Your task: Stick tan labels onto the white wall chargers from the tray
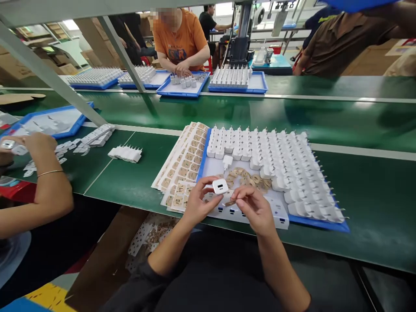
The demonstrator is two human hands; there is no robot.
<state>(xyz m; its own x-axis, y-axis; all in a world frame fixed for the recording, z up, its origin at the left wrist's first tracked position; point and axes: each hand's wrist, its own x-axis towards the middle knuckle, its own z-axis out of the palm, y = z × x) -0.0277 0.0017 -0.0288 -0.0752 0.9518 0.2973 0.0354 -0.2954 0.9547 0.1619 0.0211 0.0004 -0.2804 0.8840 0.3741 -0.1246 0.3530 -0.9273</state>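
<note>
Between the thumb and fingers of my left hand point(202, 201) is a white charger point(220, 186), its face with the port slots turned up toward me. My right hand point(256, 207) pinches a small brown sticker point(230, 203) just right of the charger. Beyond my hands lies a blue-rimmed tray point(202, 161) packed with rows of white chargers point(269, 151), pins pointing up or outward. A single charger point(227, 161) sits apart in it, near a pile of loose brown pieces point(248, 178). A white strip with port slots point(279, 212) runs along the tray's near side.
Sheets of brown stickers point(182, 169) are stacked left of the tray. A row of chargers point(125, 153) lies further left on the green bench point(143, 195). A co-worker's arm point(48, 173) works at the left. Across the belt, another person point(182, 39) handles chargers over a tray point(195, 89).
</note>
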